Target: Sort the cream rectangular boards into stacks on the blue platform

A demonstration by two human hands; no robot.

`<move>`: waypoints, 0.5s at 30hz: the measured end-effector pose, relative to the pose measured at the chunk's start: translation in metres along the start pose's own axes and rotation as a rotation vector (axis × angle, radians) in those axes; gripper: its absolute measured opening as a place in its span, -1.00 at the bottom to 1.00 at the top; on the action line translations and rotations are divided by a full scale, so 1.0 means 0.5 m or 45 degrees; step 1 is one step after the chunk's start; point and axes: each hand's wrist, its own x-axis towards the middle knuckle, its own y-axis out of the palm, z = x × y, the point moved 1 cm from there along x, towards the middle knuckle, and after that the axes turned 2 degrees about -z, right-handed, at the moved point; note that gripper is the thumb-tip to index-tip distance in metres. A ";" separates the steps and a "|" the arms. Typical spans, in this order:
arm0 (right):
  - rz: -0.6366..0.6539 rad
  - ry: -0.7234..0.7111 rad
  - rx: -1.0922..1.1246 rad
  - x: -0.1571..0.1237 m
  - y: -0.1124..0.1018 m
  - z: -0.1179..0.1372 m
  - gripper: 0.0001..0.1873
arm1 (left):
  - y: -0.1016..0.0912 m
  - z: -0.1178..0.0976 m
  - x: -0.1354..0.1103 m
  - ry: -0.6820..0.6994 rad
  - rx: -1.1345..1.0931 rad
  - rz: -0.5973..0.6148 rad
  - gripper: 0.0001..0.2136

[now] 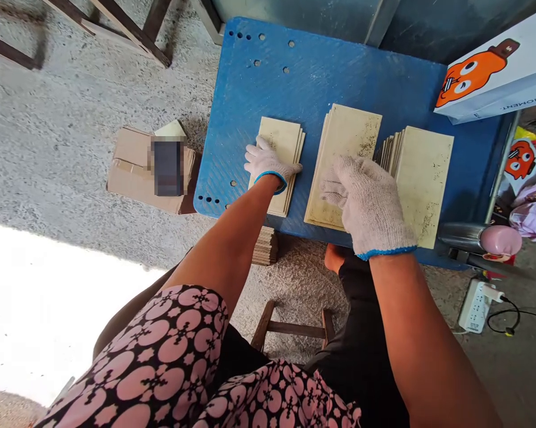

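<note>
Left hand (268, 163) lies flat on the left stack (283, 160); right hand (366, 199), fingers curled, rests on the middle stack (346, 154), frame centre.

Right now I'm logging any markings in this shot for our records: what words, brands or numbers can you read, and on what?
"Y MOMENT": on the side of the white box with the orange cartoon face, cut off by the frame edge.
Cardboard box on the floor: its label is blurred, unreadable.
Tile stacks, blue table, gloves: no text visible.
</note>
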 end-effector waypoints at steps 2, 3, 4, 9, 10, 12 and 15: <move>0.000 0.009 -0.009 -0.001 -0.002 0.000 -0.69 | -0.002 0.001 0.005 0.005 -0.006 0.023 0.24; -0.003 0.014 -0.009 -0.001 -0.003 0.001 -0.69 | -0.002 -0.001 0.006 0.011 0.001 0.032 0.25; -0.007 0.018 -0.008 -0.002 -0.003 0.001 -0.69 | -0.001 -0.003 0.005 0.017 0.013 0.037 0.25; -0.011 0.018 -0.015 -0.007 0.000 0.004 -0.70 | 0.013 -0.017 -0.003 0.030 0.042 0.021 0.28; -0.010 0.019 -0.021 -0.008 0.001 0.004 -0.71 | 0.016 -0.019 -0.005 0.029 0.036 0.016 0.27; -0.010 0.020 -0.029 -0.007 0.002 0.005 -0.74 | 0.019 -0.022 -0.009 0.025 0.027 0.003 0.25; -0.002 0.010 -0.034 -0.004 0.002 0.004 -0.75 | 0.017 -0.026 -0.013 0.007 0.029 -0.003 0.22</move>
